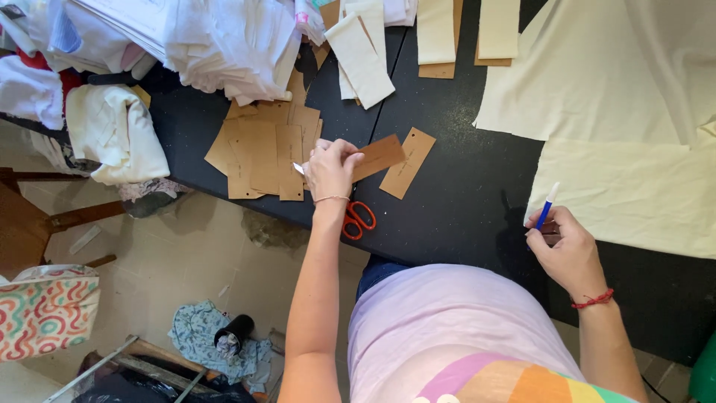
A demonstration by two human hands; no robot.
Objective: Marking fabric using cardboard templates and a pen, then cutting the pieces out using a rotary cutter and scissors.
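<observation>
My left hand (329,167) grips one end of a brown cardboard pattern strip (379,157) and holds it over the black table (447,194). A second brown strip (408,163) lies just to its right, and several more brown pieces (261,153) are fanned out to its left. Orange-handled scissors (359,218) lie at the table's front edge, partly under my left wrist. My right hand (564,246) holds a blue and white pen (547,205) upright, close to the edge of a cream fabric piece (634,194).
A heap of white cloth and paper (186,37) fills the table's back left. Cream strips on brown patterns (436,37) lie at the back. Below the table on the floor are a black cup on blue cloth (233,332), a patterned bag (45,306) and wooden furniture (30,224).
</observation>
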